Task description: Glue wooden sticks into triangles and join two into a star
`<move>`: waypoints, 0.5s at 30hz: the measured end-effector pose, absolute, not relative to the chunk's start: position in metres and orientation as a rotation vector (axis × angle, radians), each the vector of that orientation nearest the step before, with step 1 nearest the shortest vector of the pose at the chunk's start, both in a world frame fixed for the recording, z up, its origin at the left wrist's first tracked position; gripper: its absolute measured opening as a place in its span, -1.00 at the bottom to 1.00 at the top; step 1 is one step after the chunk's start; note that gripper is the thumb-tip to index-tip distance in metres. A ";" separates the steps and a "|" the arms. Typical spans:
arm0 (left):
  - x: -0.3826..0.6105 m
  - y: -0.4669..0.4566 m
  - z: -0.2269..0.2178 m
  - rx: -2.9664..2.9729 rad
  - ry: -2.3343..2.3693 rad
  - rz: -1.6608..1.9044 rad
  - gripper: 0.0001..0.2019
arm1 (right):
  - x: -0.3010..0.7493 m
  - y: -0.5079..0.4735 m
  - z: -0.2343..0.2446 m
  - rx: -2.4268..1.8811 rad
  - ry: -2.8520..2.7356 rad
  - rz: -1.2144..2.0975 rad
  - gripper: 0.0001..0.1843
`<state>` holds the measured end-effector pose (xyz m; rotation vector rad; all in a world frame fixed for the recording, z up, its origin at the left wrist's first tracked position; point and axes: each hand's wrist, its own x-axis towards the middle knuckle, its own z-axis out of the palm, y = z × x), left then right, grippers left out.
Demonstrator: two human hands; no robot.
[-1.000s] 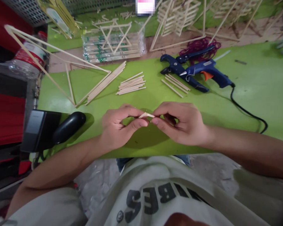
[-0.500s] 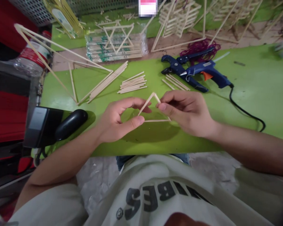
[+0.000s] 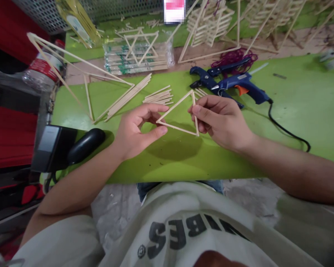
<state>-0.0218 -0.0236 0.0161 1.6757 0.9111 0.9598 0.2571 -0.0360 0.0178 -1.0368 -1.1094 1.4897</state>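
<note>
A small triangle of thin wooden sticks [image 3: 178,129] is held above the green table. My right hand [image 3: 221,120] pinches its right side between thumb and fingers. Around the left corner, my left hand [image 3: 140,128] is open, thumb and fingers apart; whether it touches the wood I cannot tell. Just beyond the triangle lies a pile of short sticks [image 3: 159,96], with a bundle of longer sticks [image 3: 128,97] to its left. More short sticks [image 3: 200,92] are partly hidden behind my right hand.
A blue glue gun [image 3: 243,85] and blue cutters [image 3: 207,78] lie at the right, by purple string [image 3: 225,61]. Bagged sticks [image 3: 139,61] carry a stick star. A large stick frame [image 3: 72,55] stands left, above a black device [image 3: 51,148]. Stick structures [image 3: 211,22] stand behind.
The triangle has turned and risen away from me, now showing all three sides. My left hand has loosened from it, while my right hand keeps its pinch.
</note>
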 end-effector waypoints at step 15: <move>-0.020 -0.017 0.018 1.417 1.193 0.915 -0.69 | 0.256 -0.034 0.014 -1.033 -1.172 1.462 -0.39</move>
